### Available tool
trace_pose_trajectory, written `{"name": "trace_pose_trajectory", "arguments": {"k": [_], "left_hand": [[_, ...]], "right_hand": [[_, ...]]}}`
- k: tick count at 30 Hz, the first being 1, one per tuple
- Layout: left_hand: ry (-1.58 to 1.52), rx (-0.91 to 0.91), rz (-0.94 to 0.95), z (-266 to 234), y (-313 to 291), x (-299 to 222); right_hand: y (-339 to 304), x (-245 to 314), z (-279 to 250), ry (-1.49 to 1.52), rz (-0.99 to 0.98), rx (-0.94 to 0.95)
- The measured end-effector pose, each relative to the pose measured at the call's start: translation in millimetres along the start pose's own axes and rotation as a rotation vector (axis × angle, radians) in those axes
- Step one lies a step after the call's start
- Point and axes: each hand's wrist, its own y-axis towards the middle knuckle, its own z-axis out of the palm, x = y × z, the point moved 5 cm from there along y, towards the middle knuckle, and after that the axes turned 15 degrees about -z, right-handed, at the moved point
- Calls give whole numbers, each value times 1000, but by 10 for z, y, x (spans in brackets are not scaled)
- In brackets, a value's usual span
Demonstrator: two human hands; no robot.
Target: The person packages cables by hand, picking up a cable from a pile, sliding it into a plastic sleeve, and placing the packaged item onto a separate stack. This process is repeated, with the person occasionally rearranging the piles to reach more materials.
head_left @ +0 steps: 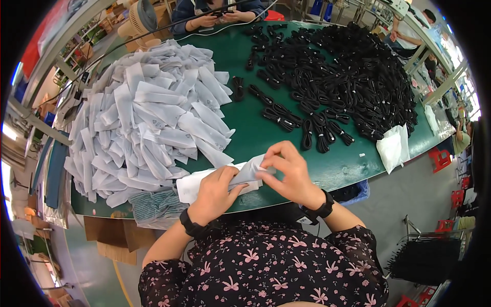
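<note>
My left hand [212,194] is closed round the lower part of a whitish translucent sleeve bag [248,171], which looks greyish along its length as if something lies inside. At its upper right end, my right hand [289,174] pinches the bag's edge between thumb and fingers. Under my left hand lies a stack of flat white sleeve bags [188,189] at the table's near edge. Left of it rises a large heap of white wrapped packets [146,120]. Coiled, tied black cables [353,77] form a big pile at the far right, with several loose bundles nearer me.
The green table [232,123] has a curved near edge in front of me. A teal striped bundle [157,205] sits by the heap, and a white plastic bag [393,148] hangs over the right edge. Across the table a person's hands [220,19] hold something dark beside a fan [138,21].
</note>
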Motion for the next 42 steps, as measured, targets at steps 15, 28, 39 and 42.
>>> {"name": "trace_pose_trajectory", "arguments": {"k": [15,28,39,42], "left_hand": [[321,-647,-12,-1764,749,645],[115,-149,-72,372,-48,319],[43,-131,-142,373,-156,433],[-33,-94,-230,361,-168,461]], "right_hand": [[-129,-1486,-72,-752,137,471],[-475,-1131,211,-462,188,416],[-645,-393,273,36,304,286],[-662,-300,266,19,267,338]]}}
